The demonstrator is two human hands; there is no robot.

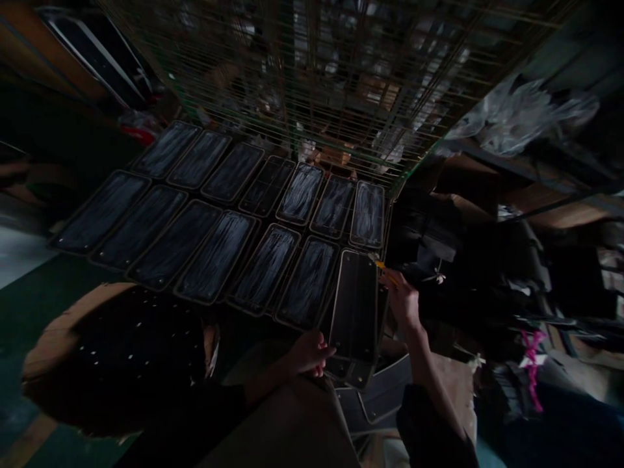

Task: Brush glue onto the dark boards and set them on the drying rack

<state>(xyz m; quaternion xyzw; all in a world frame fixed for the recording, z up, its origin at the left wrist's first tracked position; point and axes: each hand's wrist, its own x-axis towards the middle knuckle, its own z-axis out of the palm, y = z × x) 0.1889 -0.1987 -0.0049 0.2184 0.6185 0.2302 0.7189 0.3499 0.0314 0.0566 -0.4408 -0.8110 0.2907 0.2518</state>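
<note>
In my right hand (402,299) is a small brush with a yellow handle (387,272). Its pale bristle end is at the upper right corner of a dark rectangular panel (355,305) with a light rim and small round studs near its corners. My left hand (311,354) is closed at the lower left edge of this panel, thumb against it. Fingers under the edge are partly hidden. Two rows of similar panels lie to the left and behind, many with whitish streaks, such as the panel (306,283) just left of it.
A wire mesh cage (341,84) with clear plastic inside rises behind the panels. At lower left stands a cardboard box (73,315) with dark contents. More panels (387,390) lie below my hands. Dark stacked goods (424,240) and a pink tie (532,367) are on the right.
</note>
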